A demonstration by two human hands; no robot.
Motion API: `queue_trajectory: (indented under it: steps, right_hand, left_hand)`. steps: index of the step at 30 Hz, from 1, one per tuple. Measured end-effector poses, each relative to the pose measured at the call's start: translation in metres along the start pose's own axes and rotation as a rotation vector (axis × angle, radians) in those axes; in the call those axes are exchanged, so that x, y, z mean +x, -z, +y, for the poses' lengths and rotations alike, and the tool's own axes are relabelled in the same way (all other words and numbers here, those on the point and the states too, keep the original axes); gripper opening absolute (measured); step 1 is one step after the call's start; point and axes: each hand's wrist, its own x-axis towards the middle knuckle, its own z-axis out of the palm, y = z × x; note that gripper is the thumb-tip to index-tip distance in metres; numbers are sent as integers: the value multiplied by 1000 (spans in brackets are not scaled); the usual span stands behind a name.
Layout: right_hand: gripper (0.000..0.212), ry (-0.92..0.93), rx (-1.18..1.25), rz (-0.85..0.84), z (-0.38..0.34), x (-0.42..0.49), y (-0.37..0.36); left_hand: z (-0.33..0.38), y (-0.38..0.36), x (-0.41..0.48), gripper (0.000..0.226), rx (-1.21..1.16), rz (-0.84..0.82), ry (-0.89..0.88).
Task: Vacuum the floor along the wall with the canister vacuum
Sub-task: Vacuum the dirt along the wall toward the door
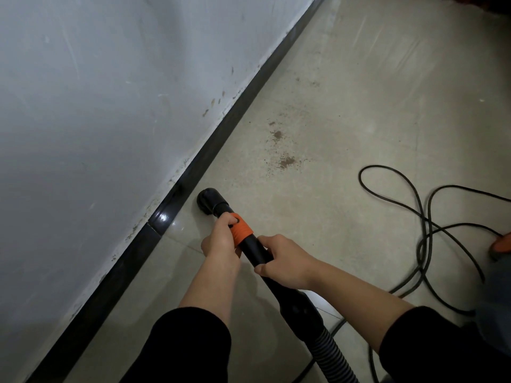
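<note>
Hose: ribbed hose (329, 352) drops out of frame at six o'clock. The canister isn't in shot, so a snag back there would jerk the tube without warning.
Right hand: right hand (284, 261) is wrapped round the black tube (255, 251), its fingertips hidden underneath.
Left hand: left hand (221, 241) is just ahead, curled round the tube at the orange collar (242, 228). There's a dark slot by one fingertip, purpose unclear.
Nozzle: nozzle (210, 200) is down at the floor (359, 120), with the skirting (193, 167) just beside it at nine o'clock. Its mouth faces away, so the seal can't be judged. A knock could scuff that gloss.
Cord: cord (431, 217) lies in loose loops at three o'clock, well apart. A wide sweep or a step could catch one.
Dirt: brown patches (286, 161) sit at one o'clock of the nozzle, off the wall (110, 92). A pass hugging the skirting would likely miss them.
Edge: orange shape (502, 246) at three o'clock is cut off. Can't tell what it is.
</note>
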Motion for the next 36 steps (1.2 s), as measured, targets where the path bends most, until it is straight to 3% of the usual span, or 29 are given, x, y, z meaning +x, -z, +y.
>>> queue_trajectory:
  steps: [14, 20, 29, 36]
  right_hand:
    - [14, 23, -98, 92, -18, 22, -7]
    - [16, 30, -128, 118, -22, 24, -9]
    - [14, -6, -125, 171, -20, 23, -8]
    - [13, -41, -94, 185, -16, 17, 1]
  left_hand:
    - [23, 10, 28, 44, 71, -84, -55]
    - [28, 8, 36, 12, 119, -99, -42]
    - [27, -1, 33, 40, 105, -137, -51]
    - [22, -9, 33, 31, 106, -196, -30]
